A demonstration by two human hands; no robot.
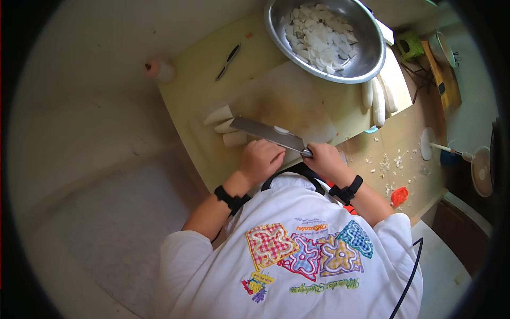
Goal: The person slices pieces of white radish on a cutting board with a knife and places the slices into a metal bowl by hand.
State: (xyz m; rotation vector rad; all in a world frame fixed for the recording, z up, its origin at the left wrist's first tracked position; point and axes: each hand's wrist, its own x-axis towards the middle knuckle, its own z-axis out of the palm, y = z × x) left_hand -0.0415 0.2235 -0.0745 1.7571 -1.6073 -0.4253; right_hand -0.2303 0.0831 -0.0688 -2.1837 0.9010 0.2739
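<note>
My right hand [325, 160] is closed around the handle of a kitchen knife [260, 130], whose broad blade points to the left over the cutting board [297, 101]. A thin white slice [281, 129] clings to the blade. My left hand [262, 161] is closed with curled fingers just on the near side of the blade; whatever is under the fingers is hidden. Beside the blade's tip lie cut chunks of white radish [235, 140], [218, 114]. A large metal bowl [273, 26] at the back holds many white slices [321, 37].
Several long peeled white radishes [378, 103] lie right of the bowl. A dark pen-like tool [228, 62] rests on the yellowish table [196, 80]. A pinkish-topped container [159, 69] stands at its left corner. Scraps, a red bag [399, 196] and a fan [482, 171] are at right.
</note>
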